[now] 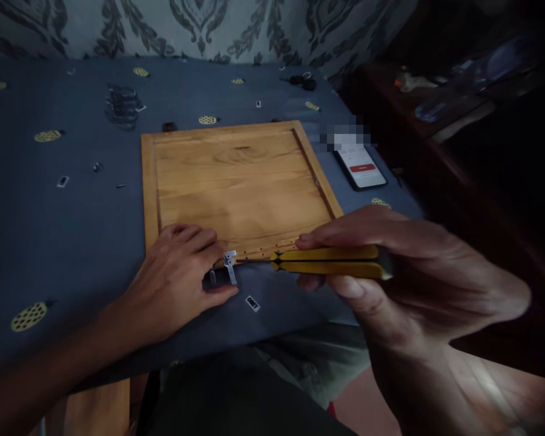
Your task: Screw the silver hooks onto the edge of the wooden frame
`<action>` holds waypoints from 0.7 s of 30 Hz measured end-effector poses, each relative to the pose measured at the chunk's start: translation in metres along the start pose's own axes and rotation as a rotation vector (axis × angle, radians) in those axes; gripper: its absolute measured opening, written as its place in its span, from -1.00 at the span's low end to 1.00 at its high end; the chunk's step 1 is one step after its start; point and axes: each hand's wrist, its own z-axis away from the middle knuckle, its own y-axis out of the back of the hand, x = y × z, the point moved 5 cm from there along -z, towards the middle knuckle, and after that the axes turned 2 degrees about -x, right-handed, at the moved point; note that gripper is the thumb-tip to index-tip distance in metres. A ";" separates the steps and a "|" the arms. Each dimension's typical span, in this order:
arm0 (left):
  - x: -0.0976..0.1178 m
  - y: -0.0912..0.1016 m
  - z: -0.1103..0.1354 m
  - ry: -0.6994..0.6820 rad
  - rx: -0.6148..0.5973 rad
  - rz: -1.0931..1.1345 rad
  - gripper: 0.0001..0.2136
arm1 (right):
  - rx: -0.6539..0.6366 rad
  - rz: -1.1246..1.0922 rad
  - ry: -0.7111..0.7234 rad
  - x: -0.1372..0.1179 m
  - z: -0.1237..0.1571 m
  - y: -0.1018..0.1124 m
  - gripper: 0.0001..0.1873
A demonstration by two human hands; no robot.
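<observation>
A framed wooden panel (236, 181) lies on the blue patterned cloth in front of me. My left hand (175, 281) rests at its near left corner, with thumb and fingers closed round a small silvery metal bracket (230, 269) at the panel's near edge. In my right hand (409, 272) is a screwdriver (331, 262) with a yellow and black handle, held level and pointing left. Its thin shaft reaches to the bracket; whether the tip sits in a screw is too small to tell. Several small dark holes run along the panel's near edge.
A phone (361, 165) with a lit screen lies right of the panel. Keys (303, 80) rest at the back. On the left are a clear coiled item (122, 106), a small metal piece (98, 166) and a screw (120, 186). Dark wooden furniture (390, 115) borders the right side.
</observation>
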 end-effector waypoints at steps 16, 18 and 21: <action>0.002 0.001 -0.001 -0.026 0.028 0.002 -0.82 | -0.059 0.055 0.082 0.000 -0.003 -0.013 -0.73; 0.001 0.001 -0.001 -0.021 0.019 0.000 -0.82 | -0.085 0.082 0.047 0.000 -0.001 -0.014 -0.76; 0.001 0.000 0.000 -0.006 0.002 -0.004 -0.82 | -0.093 0.084 0.058 -0.001 0.000 -0.014 -0.78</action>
